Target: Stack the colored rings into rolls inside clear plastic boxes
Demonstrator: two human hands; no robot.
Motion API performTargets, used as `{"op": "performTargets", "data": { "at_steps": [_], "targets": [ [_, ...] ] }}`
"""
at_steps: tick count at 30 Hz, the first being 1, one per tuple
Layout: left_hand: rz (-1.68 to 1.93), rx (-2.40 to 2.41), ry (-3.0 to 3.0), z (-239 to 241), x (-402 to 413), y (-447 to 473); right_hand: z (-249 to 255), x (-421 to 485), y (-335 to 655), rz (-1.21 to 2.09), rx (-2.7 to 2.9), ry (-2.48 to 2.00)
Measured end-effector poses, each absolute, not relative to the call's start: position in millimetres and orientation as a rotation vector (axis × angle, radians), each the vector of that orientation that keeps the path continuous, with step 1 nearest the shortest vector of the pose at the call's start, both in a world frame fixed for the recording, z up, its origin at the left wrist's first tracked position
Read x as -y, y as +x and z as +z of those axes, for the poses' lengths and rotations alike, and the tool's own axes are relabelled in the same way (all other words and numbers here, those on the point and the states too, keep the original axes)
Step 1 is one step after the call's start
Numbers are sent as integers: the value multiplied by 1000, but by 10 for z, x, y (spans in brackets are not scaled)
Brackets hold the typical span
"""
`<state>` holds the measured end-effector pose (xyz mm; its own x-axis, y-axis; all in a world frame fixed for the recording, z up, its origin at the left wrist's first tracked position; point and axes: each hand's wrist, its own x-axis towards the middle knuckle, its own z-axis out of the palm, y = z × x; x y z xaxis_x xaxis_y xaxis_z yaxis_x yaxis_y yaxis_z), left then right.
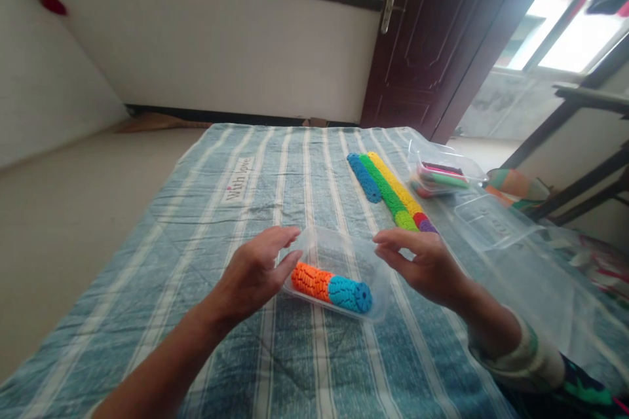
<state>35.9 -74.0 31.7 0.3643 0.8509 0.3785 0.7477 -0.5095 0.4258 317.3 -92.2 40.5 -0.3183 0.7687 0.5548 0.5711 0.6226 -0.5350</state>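
Note:
A clear plastic box (339, 245) stands on the striped cloth in front of me. Inside it lies a column of stacked notched plastic discs (331, 287), orange on its left part and blue on its right, with a round notched end showing. My left hand (260, 268) is at the box's left rim, thumb and fingers apart. On the other side, my right hand (422, 263) hovers by the right rim, its thumb and fingers also apart with nothing between them. Whether either hand touches the box I cannot tell. Beyond it lie long disc columns in blue (364, 178), green (386, 190) and yellow (396, 184).
To the right stands another clear box (445, 167) with coloured items inside, and nearer lies a clear lid or tray (498, 219). The striped cloth (236, 340) covers the bed or table. A brown door (417, 39) and a dark rack (590, 101) are behind.

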Motion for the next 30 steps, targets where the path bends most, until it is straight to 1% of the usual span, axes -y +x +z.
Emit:
{"op": "performTargets", "data": {
  "at_steps": [4, 9, 13, 24, 30],
  "targets": [
    [594, -1631, 2189, 321, 765, 436, 243, 1001, 3253, 315, 1800, -1154],
    [415, -1551, 1894, 361, 765, 428, 31, 1034, 3285, 523, 1666, -1208],
    [383, -1532, 1795, 349, 749, 419, -37, 1025, 3247, 654, 1519, -1192],
    [362, -1491, 1684, 294, 714, 373, -148, 923, 3225, 693, 1361, -1162],
    [323, -1464, 1667, 268, 702, 303, -262, 913, 3252, 694, 1397, -1201]
  ]
}}
